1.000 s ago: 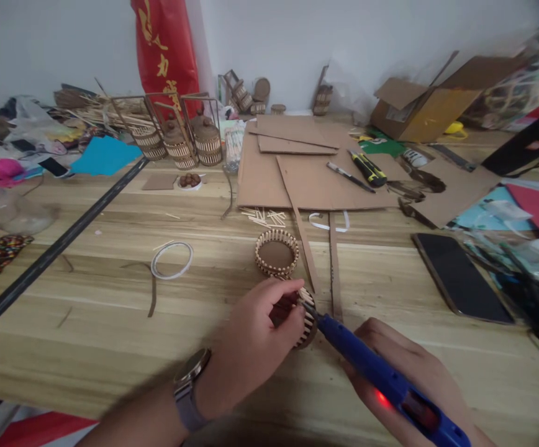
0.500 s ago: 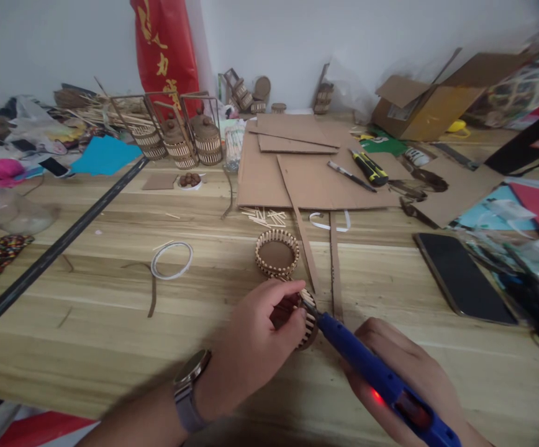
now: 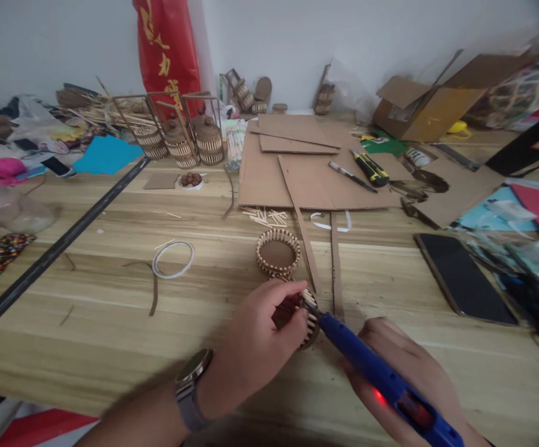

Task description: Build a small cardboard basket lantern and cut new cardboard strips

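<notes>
My left hand (image 3: 260, 335), with a watch (image 3: 194, 366) on its wrist, grips a small round basket (image 3: 311, 332) of cardboard and short sticks, thumb and forefinger at its rim. Wrapped round a blue glue gun (image 3: 376, 366) with a red light is my right hand (image 3: 404, 360). The gun's nozzle meets the basket's rim near my left fingertips. Just beyond stands a second round stick-walled basket (image 3: 277, 253), its inside facing up. The far side of the held basket is partly hidden by my left hand.
Loose sticks (image 3: 264, 217) and cardboard strips (image 3: 300, 223) lie beyond the baskets, before cardboard sheets (image 3: 269, 180) with a yellow cutter (image 3: 369, 167). A white tape ring (image 3: 173, 259) is at left, a phone (image 3: 462, 278) at right. Finished lidded baskets (image 3: 208, 141) stand behind.
</notes>
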The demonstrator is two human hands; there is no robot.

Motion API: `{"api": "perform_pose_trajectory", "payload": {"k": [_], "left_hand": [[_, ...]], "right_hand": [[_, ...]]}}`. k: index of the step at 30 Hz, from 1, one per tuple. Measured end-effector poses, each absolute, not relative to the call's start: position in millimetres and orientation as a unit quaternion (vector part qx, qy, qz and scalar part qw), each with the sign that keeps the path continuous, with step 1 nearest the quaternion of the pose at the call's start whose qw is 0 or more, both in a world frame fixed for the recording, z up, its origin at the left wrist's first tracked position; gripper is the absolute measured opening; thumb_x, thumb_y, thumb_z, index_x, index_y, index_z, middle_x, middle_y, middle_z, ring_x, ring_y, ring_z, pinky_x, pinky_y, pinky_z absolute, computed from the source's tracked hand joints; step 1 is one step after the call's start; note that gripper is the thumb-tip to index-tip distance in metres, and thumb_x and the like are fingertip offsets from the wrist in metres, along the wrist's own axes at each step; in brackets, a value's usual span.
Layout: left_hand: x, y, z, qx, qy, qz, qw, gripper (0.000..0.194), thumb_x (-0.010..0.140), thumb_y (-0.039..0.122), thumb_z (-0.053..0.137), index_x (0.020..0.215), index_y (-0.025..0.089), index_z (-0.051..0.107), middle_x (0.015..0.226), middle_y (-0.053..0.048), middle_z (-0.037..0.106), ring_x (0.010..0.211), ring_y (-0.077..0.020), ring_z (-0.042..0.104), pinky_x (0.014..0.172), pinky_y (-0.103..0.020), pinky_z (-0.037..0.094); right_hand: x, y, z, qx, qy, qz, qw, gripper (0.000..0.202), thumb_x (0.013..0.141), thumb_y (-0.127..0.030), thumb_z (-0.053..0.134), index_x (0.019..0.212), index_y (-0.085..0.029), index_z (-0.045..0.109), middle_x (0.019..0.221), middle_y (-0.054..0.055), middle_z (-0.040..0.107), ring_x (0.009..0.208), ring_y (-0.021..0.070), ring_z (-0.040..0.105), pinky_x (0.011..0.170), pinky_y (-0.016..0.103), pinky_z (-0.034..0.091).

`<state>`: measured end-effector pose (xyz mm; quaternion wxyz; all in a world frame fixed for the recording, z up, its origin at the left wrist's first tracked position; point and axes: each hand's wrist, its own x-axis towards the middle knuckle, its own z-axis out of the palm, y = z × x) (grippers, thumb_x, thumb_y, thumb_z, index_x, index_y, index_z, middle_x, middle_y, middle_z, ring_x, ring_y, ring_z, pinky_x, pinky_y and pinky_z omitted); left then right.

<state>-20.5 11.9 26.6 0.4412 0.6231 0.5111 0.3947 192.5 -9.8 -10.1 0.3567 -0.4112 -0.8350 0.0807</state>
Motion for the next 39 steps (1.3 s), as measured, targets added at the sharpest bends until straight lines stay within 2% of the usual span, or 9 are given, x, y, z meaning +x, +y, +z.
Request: {"api": "perform_pose_trajectory", "payload": {"k": [6,16,29,39], "left_hand": [[-20,13,29,0.626,0.513,0.394,0.436,0.032,0.084,0.018,0.059,0.115,0.020,0.068,0.107,-0.004,0.072,0.090,-0.0153,0.069,0.083,-0.027,0.056],[-21,12,31,0.626,0.512,0.398,0.433,0.032,0.084,0.016,0.058,0.114,0.019,0.068,0.107,-0.004,0.072,0.090,-0.0141,0.069,0.081,-0.024,0.057],[-20,12,29,0.622,0.511,0.403,0.435,0.033,0.083,0.015,0.058,0.114,0.019,0.068,0.105,-0.005,0.072,0.087,-0.0142,0.069,0.079,-0.025,0.058],[-21,10,31,0.621,0.517,0.404,0.428,0.033,0.081,0.012,0.057,0.111,0.018,0.069,0.100,-0.004,0.072,0.082,-0.0131,0.069,0.075,-0.023,0.058]], "right_hand": [[191,-10,-12,-0.422,-0.831,0.055,0.357,0.021,0.084,-0.016,0.049,0.065,-0.025,0.045,0.059,-0.001,0.047,0.055,0.0156,0.049,0.053,0.028,0.037],[191,-10,-9,-0.425,-0.830,0.079,0.353,0.021,0.084,-0.018,0.048,0.064,-0.025,0.044,0.058,-0.001,0.047,0.054,0.0160,0.049,0.053,0.030,0.038],[186,-12,4,-0.427,-0.817,0.143,0.360,0.021,0.085,-0.019,0.051,0.067,-0.024,0.044,0.060,-0.002,0.048,0.055,0.0153,0.052,0.051,0.028,0.036],[187,-17,13,-0.475,-0.792,0.183,0.336,0.026,0.091,-0.024,0.049,0.065,-0.024,0.045,0.058,-0.002,0.049,0.053,0.0148,0.054,0.050,0.028,0.041]]}}
